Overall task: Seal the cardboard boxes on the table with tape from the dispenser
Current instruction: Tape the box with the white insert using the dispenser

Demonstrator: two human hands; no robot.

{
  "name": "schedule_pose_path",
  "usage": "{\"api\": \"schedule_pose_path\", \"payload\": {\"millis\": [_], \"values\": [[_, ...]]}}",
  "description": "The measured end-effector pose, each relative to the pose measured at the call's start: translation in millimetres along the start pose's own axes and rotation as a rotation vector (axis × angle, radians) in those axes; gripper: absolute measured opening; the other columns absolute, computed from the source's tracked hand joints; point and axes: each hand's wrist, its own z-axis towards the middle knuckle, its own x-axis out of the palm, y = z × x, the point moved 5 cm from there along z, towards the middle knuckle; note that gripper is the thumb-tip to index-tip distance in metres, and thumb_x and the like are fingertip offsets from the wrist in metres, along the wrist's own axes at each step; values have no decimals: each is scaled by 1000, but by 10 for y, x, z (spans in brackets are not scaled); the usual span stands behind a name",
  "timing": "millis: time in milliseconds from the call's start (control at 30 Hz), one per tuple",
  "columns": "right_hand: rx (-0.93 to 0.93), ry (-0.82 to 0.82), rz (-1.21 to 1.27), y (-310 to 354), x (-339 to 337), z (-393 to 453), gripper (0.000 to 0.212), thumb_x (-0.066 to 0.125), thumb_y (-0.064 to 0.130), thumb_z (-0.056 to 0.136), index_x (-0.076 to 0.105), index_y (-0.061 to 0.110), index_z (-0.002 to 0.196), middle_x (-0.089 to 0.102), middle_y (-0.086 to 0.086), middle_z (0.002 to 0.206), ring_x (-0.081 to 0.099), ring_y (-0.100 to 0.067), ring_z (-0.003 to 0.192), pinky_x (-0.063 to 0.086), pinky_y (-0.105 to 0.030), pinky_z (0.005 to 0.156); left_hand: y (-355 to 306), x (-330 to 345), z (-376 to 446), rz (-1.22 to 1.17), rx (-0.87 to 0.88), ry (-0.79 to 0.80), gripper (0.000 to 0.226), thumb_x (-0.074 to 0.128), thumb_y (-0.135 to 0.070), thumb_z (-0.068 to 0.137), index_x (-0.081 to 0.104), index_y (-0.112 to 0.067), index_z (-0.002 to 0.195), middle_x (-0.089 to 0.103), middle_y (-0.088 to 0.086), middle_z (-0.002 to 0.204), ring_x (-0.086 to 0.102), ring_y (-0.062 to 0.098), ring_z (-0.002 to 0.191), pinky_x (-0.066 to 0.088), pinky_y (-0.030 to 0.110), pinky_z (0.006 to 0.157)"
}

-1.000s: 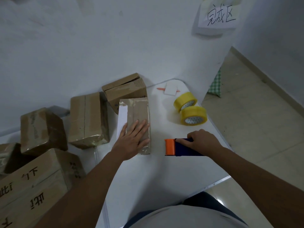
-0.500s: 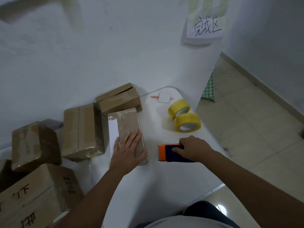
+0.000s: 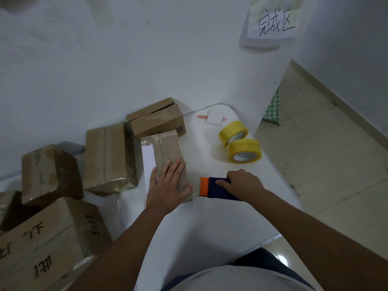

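A: White tabletop [image 3: 210, 227], seen from above the person's own torso, nearest the camera. What do the 2 hands show?

B: The left hand [image 3: 168, 185] lies flat, fingers straight, pressing the near end of a narrow cardboard box [image 3: 170, 150] at the table's middle. The right hand [image 3: 243, 183] is curled around a blue tape dispenser [image 3: 218, 190] with an orange front, which sits on the table just right of that box. A clear strip appears to run from the orange end to the box's near corner, though it is faint.

A: And to the left?

B: A large carton [image 3: 42, 244] printed with black characters sits at the near left, with a crumpled brown box [image 3: 48, 175] behind it and a taped box [image 3: 109, 156] beyond that, just beside the pressed one. A white sheet [image 3: 149, 156] shows between them.

A: Farther back?

B: Another box [image 3: 157, 118], its flap slightly raised, stands against the wall. On the right, 2 yellow tape rolls [image 3: 241, 148] touch each other near the table's rounded edge; behind them lies a white pad [image 3: 215, 116] over an orange item.

A: The room?

B: A white wall [image 3: 105, 59] meets the table's far side. A paper sign [image 3: 273, 22] with 3 handwritten characters hangs high at the right. Beige floor tiles [image 3: 325, 164] stretch off to the right, with a green checked cloth [image 3: 273, 108] at the wall's corner.
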Motion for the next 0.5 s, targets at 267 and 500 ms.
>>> {"api": "schedule_pose_path", "payload": {"millis": [267, 500], "values": [[175, -86, 6, -386, -37, 114, 42, 39, 52, 100, 47, 11, 89, 54, -4, 88, 56, -23, 81, 39, -31, 67, 16, 13, -14, 22, 14, 16, 79, 17, -72, 90, 10, -31, 157, 5, -11, 165, -1, 16, 153, -1, 53, 121], [119, -60, 315, -64, 586, 100, 25, 45, 23, 101, 46, 4, 116, 58, -14, 112, 59, -30, 99, 48, -41, 80, 34, -20, -179, -26, -43, 82, 81, 8, -77, 85, -5, -38, 156, -14, -21, 162, -19, 7, 149, -15, 47, 118]]}}
